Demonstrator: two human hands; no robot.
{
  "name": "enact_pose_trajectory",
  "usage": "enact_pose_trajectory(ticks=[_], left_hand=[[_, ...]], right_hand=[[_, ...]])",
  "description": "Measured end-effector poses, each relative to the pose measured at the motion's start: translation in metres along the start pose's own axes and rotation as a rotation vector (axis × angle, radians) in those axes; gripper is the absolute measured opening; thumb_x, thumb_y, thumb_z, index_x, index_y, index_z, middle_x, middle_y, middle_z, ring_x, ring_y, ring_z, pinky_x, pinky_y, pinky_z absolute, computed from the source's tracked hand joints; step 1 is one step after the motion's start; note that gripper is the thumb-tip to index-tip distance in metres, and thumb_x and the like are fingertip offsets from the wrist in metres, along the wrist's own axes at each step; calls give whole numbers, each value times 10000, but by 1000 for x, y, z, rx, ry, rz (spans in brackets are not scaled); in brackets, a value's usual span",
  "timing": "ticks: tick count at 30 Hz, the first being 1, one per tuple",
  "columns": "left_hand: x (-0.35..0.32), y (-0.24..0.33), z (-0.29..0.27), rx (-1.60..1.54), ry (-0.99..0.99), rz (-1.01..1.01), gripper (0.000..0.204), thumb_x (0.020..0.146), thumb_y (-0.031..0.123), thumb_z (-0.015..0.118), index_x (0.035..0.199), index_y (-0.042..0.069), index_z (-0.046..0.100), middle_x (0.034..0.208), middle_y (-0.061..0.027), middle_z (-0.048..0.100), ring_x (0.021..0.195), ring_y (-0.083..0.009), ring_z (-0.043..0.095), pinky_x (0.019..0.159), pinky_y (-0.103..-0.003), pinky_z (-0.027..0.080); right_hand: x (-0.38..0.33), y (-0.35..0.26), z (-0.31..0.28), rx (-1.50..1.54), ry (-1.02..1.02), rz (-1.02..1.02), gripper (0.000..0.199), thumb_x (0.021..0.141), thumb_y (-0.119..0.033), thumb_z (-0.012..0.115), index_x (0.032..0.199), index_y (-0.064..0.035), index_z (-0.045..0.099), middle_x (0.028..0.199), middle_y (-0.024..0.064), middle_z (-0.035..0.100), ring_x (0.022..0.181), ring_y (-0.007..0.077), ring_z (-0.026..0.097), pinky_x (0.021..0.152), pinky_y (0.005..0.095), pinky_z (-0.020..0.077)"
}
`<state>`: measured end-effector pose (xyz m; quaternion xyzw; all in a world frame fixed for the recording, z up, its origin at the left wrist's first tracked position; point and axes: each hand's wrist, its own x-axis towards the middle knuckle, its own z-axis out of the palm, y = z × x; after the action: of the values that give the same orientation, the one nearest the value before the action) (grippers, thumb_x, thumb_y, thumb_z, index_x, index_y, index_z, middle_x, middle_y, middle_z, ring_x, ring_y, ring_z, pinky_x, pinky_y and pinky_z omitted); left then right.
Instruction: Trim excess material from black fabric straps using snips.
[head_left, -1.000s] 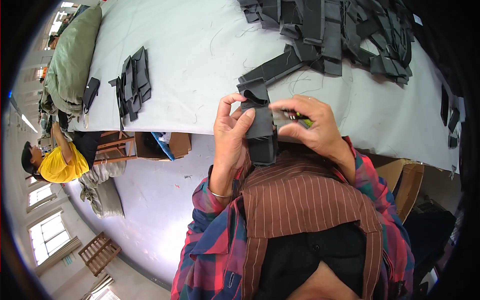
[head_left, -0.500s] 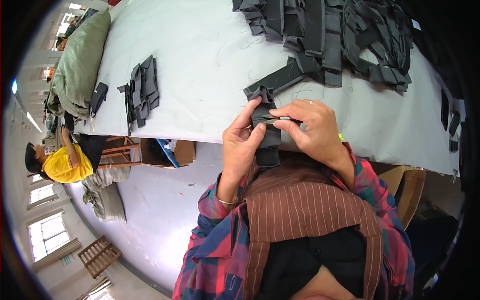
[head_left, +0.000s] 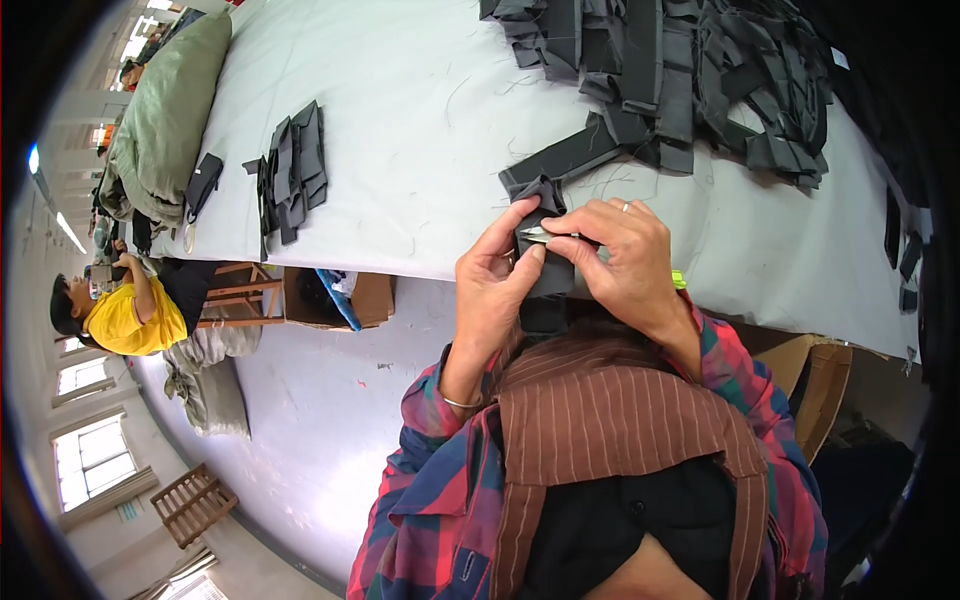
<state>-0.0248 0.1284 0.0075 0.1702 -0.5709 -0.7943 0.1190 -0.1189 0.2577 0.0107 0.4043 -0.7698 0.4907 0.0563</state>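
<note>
At the table's near edge my left hand (head_left: 493,265) pinches a dark grey fabric strip (head_left: 550,280) between thumb and fingers. The strip hangs down toward my apron, and its upper end is folded near my left fingertips. My right hand (head_left: 628,255) grips small thread snips (head_left: 537,235), their pointed metal blades against the strip beside my left thumb. Its fingers cover most of the handle. Just beyond my hands, another dark strip (head_left: 565,160) reaches out from a large heap of dark fabric strips (head_left: 690,70).
A smaller stack of dark strips (head_left: 292,170) lies on the white-covered table (head_left: 400,130) to the left. Beyond it are a dark pouch-like piece (head_left: 203,187) and a big green sack (head_left: 170,120). A cardboard box (head_left: 372,300) sits below the edge. A person in yellow (head_left: 140,315) works far left.
The snips' blades have turned slightly and now sit closer to the strip's left edge. Both hands keep their grip, and the whole view has shifted a little.
</note>
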Motion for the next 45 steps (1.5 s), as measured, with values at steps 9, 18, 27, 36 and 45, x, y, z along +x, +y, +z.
enact_pose_trajectory(ticks=[9, 18, 27, 36, 45], left_hand=[[-3, -3, -1, -138, 28, -43, 273, 861, -43, 523, 1128, 11, 536, 1062, -60, 580, 969, -94, 542, 811, -222, 453], [-3, -3, -2, -268, 28, -173, 284, 821, -17, 654, 1028, 73, 481, 1089, -52, 530, 889, -117, 569, 756, -259, 517], [4, 4, -8, -194, 56, -114, 452, 815, -57, 633, 1248, 2, 516, 1136, -75, 584, 1006, -136, 580, 871, -274, 487], [4, 2, -12, -124, 44, -85, 423, 871, 91, 616, 1266, -1, 495, 1186, -117, 558, 1036, -176, 577, 893, -320, 490], [9, -13, -22, -609, -61, -181, 546, 908, 409, 546, 1336, 100, 406, 1107, -84, 493, 934, -217, 512, 770, -381, 450]], right_hand=[[5, 4, -3, 107, -31, 125, 107, 768, -180, 702, 844, -105, 690, 726, 28, 663, 637, 203, 592, 599, 307, 396], [15, 12, -2, 416, -191, 397, 172, 843, -86, 640, 988, 1, 670, 884, 45, 681, 822, 86, 600, 748, 226, 466], [5, 10, -19, 329, -121, 341, 143, 811, -126, 667, 924, -40, 687, 800, 62, 679, 721, 135, 620, 665, 249, 461], [7, 8, -21, 60, -165, 150, 126, 786, -81, 670, 893, -16, 677, 777, 78, 666, 717, 188, 618, 670, 280, 465], [-1, 8, -10, 408, -80, 328, 181, 808, -171, 699, 946, -55, 681, 804, 86, 688, 698, 147, 644, 632, 260, 481]])
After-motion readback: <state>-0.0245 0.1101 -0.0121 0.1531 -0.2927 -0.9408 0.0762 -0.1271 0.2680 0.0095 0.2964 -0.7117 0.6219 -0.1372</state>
